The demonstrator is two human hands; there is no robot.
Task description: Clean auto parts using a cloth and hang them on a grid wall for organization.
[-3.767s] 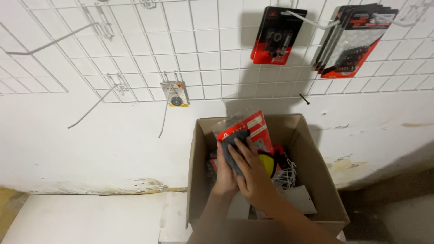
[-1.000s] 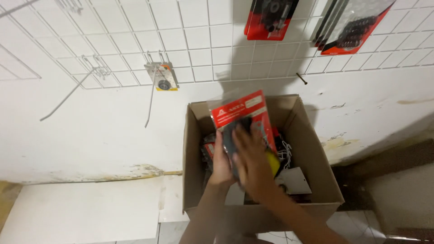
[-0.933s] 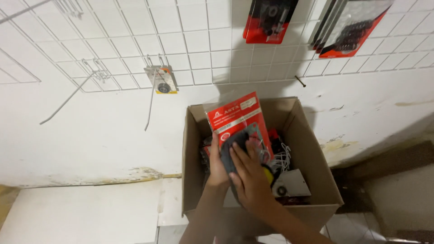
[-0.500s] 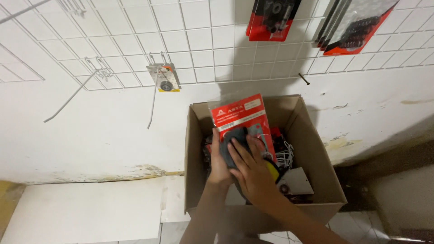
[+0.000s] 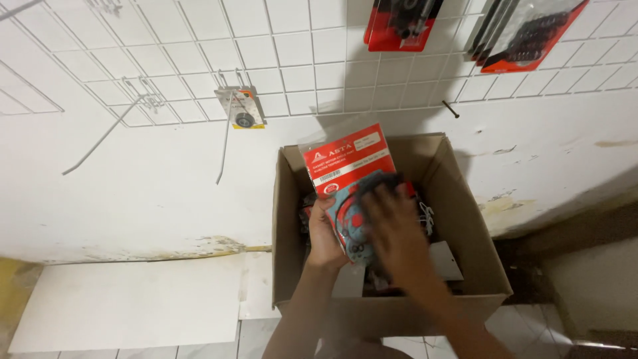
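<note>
Nearest: both forearms reach in from the bottom edge over the cardboard box (image 5: 292,266), which stands on the floor against the wall

Left hand (image 5: 323,233): closed round the lower left edge of the red packet (image 5: 351,176), thumb in front, fingers behind. Right hand (image 5: 397,229): flat and spread over the packet's lower front, blurred, so whether it grips or only presses I cannot tell

Packet: upright, tilted slightly left, top half clear of the box rim, bottom still inside. More packets and white wire beneath it in the box

Step, as judged: lifting one packet out. Next move calls for a firm hold and a free hook

Farther: white wire grid (image 5: 199,60) on the wall, bare hooks (image 5: 100,143), a small carded part (image 5: 242,113), red packets (image 5: 399,23) hung top right
</note>
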